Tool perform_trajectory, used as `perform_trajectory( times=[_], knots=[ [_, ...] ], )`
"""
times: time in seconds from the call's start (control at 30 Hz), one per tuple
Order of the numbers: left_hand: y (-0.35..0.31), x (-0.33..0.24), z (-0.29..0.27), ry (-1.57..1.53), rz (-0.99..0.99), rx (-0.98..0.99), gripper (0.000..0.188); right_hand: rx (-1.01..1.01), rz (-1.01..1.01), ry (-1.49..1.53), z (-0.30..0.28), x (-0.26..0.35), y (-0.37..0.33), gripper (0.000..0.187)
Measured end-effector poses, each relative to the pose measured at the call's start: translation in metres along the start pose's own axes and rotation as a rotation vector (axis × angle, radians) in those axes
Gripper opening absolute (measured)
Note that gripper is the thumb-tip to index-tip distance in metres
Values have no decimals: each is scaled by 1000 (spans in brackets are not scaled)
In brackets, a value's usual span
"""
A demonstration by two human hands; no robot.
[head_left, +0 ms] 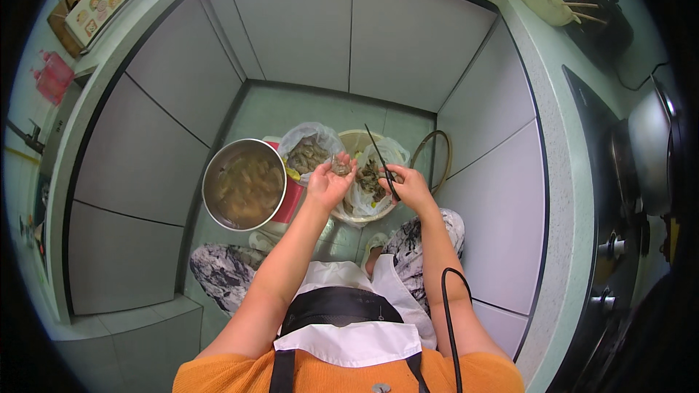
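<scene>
- Pale green tiled floor (pixel 284 105), with a soft sheen of light (pixel 342 236)
- Flat grey cabinets (pixel 408 44) on three sides, split by dark seams (pixel 352 36)
- Dark skirting (pixel 342 94) along their foot
- Pale speckled bench (pixel 540 51) running around above them
- Black hob (pixel 588 167) on the right
- Dark tap (pixel 30 137) at far left

Pot (pixel 246 143) left, basin (pixel 354 143) right; bag (pixel 313 128) between

Both hands (pixel 330 188) are viewed steeply from above by a head-worn fisheye camera, with the floor (pixel 280 110) seen farther below.
</scene>
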State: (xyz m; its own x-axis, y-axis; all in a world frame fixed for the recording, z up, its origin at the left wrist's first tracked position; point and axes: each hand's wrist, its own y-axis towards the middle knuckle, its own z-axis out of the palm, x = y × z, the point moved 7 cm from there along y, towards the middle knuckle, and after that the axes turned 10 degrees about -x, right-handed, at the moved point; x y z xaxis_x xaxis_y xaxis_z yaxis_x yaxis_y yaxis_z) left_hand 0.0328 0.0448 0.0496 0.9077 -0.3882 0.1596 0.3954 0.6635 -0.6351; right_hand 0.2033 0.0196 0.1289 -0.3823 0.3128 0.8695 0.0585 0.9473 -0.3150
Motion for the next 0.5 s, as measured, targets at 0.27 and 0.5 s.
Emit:
perform_trajectory(
  times=[0.27,0.5],
  knots=[
    [5,-2,2,221,56,90,18,-244,-278,115,9,-2,7,38],
    [-2,8,7,297,46,-27,14,-365,-438,139,8,5,4,41]
  ],
)
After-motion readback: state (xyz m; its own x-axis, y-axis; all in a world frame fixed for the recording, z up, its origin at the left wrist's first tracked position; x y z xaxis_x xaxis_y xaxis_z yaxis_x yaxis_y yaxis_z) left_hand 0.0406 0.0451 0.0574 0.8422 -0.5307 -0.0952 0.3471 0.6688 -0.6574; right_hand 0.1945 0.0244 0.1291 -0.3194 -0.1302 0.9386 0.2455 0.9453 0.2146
